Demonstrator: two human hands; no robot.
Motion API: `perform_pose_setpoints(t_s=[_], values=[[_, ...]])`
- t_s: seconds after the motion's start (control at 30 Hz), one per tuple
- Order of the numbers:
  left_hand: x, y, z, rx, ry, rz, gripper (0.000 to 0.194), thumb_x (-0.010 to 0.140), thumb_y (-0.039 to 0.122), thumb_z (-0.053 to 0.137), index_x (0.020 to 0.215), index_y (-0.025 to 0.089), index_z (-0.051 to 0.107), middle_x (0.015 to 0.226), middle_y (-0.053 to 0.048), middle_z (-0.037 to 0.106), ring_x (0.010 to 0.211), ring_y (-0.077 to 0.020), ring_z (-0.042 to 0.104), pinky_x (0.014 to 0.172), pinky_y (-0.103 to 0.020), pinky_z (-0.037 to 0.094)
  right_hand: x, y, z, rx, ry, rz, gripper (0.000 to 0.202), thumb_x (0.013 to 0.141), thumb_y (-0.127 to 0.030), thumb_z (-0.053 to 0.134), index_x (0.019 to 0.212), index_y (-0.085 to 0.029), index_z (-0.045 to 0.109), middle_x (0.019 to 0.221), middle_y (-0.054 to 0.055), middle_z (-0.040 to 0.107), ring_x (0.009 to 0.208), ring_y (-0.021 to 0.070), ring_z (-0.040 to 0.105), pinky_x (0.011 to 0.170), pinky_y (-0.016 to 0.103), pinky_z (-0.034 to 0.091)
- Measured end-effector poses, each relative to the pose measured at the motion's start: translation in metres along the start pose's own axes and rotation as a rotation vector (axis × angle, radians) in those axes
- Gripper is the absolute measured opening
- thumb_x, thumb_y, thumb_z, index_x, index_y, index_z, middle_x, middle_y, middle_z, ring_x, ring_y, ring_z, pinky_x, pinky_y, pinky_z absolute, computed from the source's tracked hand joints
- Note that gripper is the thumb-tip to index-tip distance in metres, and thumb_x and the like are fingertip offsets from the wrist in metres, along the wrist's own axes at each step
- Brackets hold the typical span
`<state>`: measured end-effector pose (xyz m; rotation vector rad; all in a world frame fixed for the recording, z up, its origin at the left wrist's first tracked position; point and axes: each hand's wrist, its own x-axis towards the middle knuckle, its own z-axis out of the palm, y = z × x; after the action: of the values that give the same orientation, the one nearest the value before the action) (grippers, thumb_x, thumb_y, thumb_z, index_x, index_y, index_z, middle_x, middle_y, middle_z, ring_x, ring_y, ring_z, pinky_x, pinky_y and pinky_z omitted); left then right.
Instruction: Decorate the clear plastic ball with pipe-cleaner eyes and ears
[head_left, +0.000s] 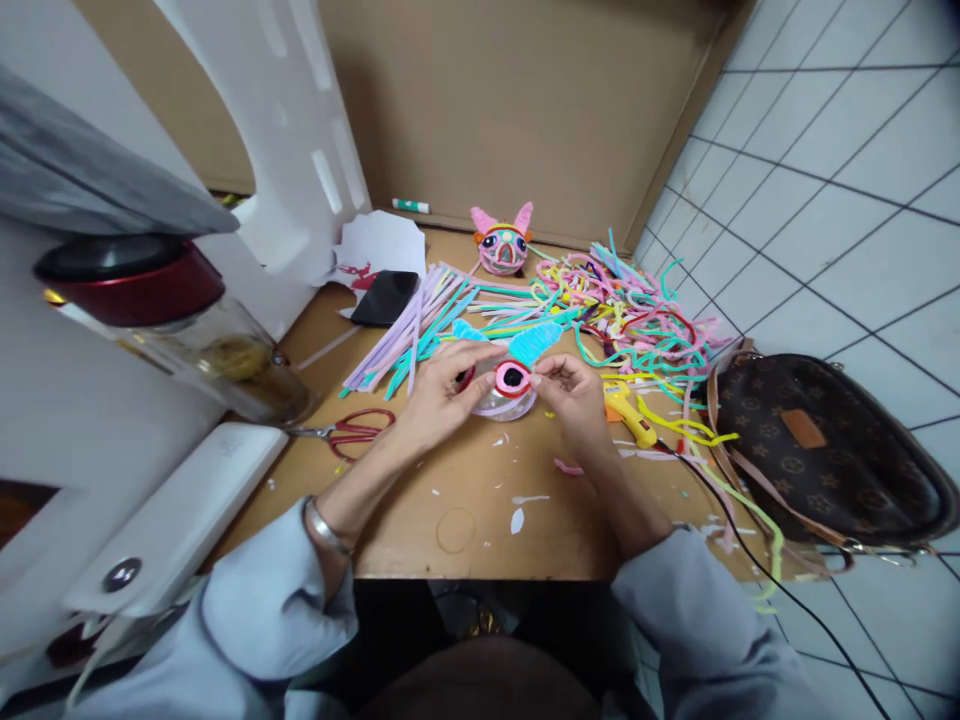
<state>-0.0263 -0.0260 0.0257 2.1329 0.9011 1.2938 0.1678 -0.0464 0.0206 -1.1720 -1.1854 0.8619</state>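
Note:
My left hand (pixel 442 388) and my right hand (pixel 571 392) both pinch a small round craft piece (pixel 513 380), pink-rimmed with a black centre and blue fuzzy ears above it. It rests over a clear tape roll (pixel 507 405) on the wooden table (pixel 420 520). A finished pink pipe-cleaner head (pixel 502 243) stands at the back. A yellow glue gun (pixel 628 412) lies just right of my right hand. Red-handled scissors (pixel 352 430) lie left of my left hand.
A tangled heap of coloured pipe cleaners (pixel 630 305) and a straight bundle (pixel 420 320) fill the far table. A black phone (pixel 385 296) lies back left. A brown patterned bag (pixel 817 450) sits at the right edge, a red-lidded jar (pixel 180 330) at the left.

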Motion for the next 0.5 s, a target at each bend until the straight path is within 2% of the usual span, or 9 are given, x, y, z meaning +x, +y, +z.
perform_pose_setpoints(t_s=[0.1, 0.27, 0.4, 0.5], values=[[0.001, 0.000, 0.001, -0.026, 0.003, -0.010, 0.028, 0.094, 0.032, 0.064, 0.118, 0.024, 0.074, 0.121, -0.008, 0.075, 0.116, -0.0253, 0.065, 0.107, -0.045, 0.047, -0.004, -0.003, -0.001, -0.062, 0.027, -0.107, 0.019, 0.072, -0.036, 0.072, 0.080, -0.022, 0.064, 0.077, 0.000, 0.066, 0.069, 0.0160, 0.060, 0.068, 0.031, 0.049], [0.002, 0.002, 0.000, -0.038, -0.019, -0.010, 0.030, 0.093, 0.027, 0.060, 0.121, 0.022, 0.072, 0.125, -0.008, 0.073, 0.120, -0.0254, 0.063, 0.109, -0.045, 0.045, -0.013, -0.014, 0.000, -0.302, 0.032, -0.460, 0.008, 0.087, -0.028, 0.064, 0.090, -0.023, 0.069, 0.089, 0.003, 0.067, 0.091, 0.0209, 0.063, 0.087, 0.038, 0.050], [0.000, 0.004, 0.001, -0.050, 0.010, -0.051, 0.030, 0.089, 0.023, 0.060, 0.117, 0.020, 0.069, 0.120, -0.007, 0.074, 0.113, -0.0243, 0.065, 0.102, -0.042, 0.050, -0.015, -0.015, 0.001, -0.376, 0.005, -0.564, 0.010, 0.088, -0.029, 0.067, 0.096, -0.024, 0.072, 0.092, 0.004, 0.066, 0.093, 0.0216, 0.062, 0.086, 0.039, 0.050], [-0.001, 0.004, 0.003, -0.076, 0.032, -0.064, 0.021, 0.087, 0.023, 0.061, 0.108, 0.020, 0.066, 0.114, -0.007, 0.074, 0.108, -0.0236, 0.067, 0.098, -0.041, 0.052, -0.014, -0.011, 0.001, -0.434, -0.021, -0.615, 0.016, 0.088, -0.030, 0.070, 0.102, -0.024, 0.074, 0.093, 0.004, 0.064, 0.092, 0.0213, 0.061, 0.085, 0.039, 0.050]])
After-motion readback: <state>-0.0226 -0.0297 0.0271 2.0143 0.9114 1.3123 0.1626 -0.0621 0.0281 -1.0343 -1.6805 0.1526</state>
